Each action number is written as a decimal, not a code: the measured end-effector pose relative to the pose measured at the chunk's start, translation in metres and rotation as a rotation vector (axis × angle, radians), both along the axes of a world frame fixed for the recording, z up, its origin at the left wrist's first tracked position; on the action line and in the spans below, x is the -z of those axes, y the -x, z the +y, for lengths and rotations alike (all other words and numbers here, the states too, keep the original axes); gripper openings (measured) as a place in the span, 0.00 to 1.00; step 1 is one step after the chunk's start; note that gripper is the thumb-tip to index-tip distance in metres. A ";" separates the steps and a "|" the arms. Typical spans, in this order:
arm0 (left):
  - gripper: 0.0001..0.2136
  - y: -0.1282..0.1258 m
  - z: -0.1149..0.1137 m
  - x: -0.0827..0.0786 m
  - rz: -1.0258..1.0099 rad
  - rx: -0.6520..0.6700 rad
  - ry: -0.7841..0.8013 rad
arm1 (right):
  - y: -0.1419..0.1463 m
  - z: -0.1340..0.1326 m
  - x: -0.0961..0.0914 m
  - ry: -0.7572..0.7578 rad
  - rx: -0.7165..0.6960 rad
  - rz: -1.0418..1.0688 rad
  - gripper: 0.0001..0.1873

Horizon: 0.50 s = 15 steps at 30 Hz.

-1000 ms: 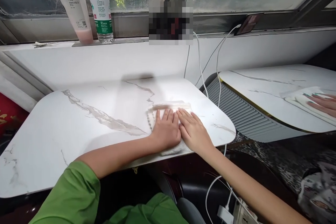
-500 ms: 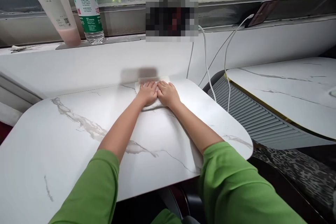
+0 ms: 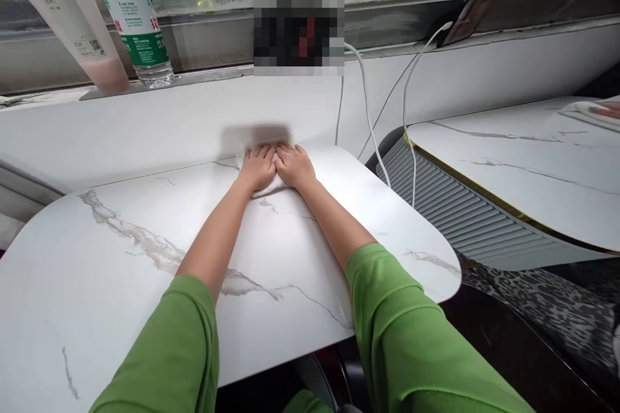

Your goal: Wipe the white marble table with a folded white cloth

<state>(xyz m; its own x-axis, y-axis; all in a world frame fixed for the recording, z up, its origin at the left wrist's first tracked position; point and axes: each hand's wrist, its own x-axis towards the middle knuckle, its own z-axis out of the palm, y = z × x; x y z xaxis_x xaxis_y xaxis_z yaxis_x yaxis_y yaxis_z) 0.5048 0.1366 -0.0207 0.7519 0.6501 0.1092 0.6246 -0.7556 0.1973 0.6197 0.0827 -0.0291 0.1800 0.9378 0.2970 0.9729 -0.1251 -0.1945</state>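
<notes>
My left hand (image 3: 259, 166) and my right hand (image 3: 294, 166) lie side by side at the table's far edge, against the white wall. Under both palms is a white cloth (image 3: 269, 190), mostly covered; only its near edge and a little of its left side show. The fingers of each hand are stretched out flat and point toward the wall, pressing on the cloth rather than wrapped round it. The table (image 3: 145, 316) has a white marble-patterned top with grey veins.
On the window ledge stand a plastic bottle (image 3: 138, 32) and a tall cup (image 3: 80, 32) with some pink drink. White cables (image 3: 367, 97) hang right of the hands. On the neighbouring table (image 3: 533, 148) lies another whitish cloth (image 3: 581, 110), with what looks like another person's fingers on it.
My view has shifted slightly to the right. Both hands remain together on the cloth and seem a little closer to the wall. A second cloth has come into view on the neighbouring table.
</notes>
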 end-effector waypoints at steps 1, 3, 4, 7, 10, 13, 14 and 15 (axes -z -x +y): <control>0.25 0.003 -0.005 0.000 0.004 -0.010 -0.004 | 0.003 -0.004 -0.001 0.011 0.000 0.000 0.25; 0.25 0.010 -0.016 0.000 0.016 -0.026 -0.013 | 0.009 -0.015 -0.003 0.037 -0.008 -0.004 0.27; 0.25 0.014 -0.024 0.000 0.024 -0.031 -0.017 | 0.013 -0.022 -0.004 0.050 -0.015 -0.005 0.27; 0.25 0.028 -0.051 -0.003 0.038 -0.049 -0.025 | 0.027 -0.046 -0.007 0.079 -0.033 0.002 0.28; 0.25 0.046 -0.085 -0.007 0.029 -0.056 -0.025 | 0.044 -0.079 -0.007 0.084 -0.023 -0.001 0.29; 0.25 0.070 -0.128 -0.009 0.018 -0.027 -0.017 | 0.066 -0.123 -0.005 0.059 -0.025 -0.033 0.29; 0.25 0.080 -0.143 -0.009 0.012 -0.014 -0.014 | 0.074 -0.140 -0.003 0.042 -0.035 -0.045 0.30; 0.25 0.090 -0.158 -0.008 0.006 -0.002 -0.012 | 0.083 -0.157 -0.002 0.023 -0.047 -0.056 0.30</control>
